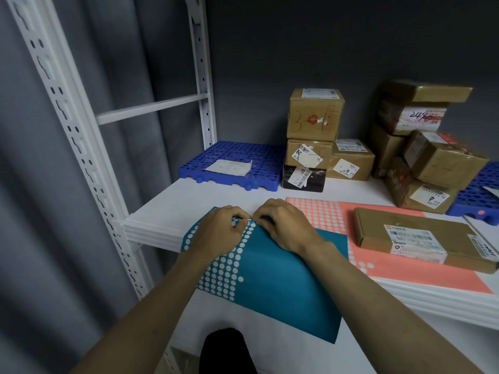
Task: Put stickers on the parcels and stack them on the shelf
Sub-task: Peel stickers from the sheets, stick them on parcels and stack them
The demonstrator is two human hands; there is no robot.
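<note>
Teal sticker sheet (272, 271) being picked at, lower centre.
Left hand (220, 229) and right hand (285, 225) are pinching its thin, floppy top edge; stickers probably peel best from an edge.

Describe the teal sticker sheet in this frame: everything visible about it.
The teal sticker sheet is a thin, flexible rectangle, paper-like, lying askew with its far end on the white shelf and its near end hanging over the front edge. White round dots in rows cover its left part; the rest is plain teal. Its right edge overlaps the pink sheet. The left hand and right hand rest on its far end, fingertips meeting at a dot near the top edge, seemingly peeling it.
</note>
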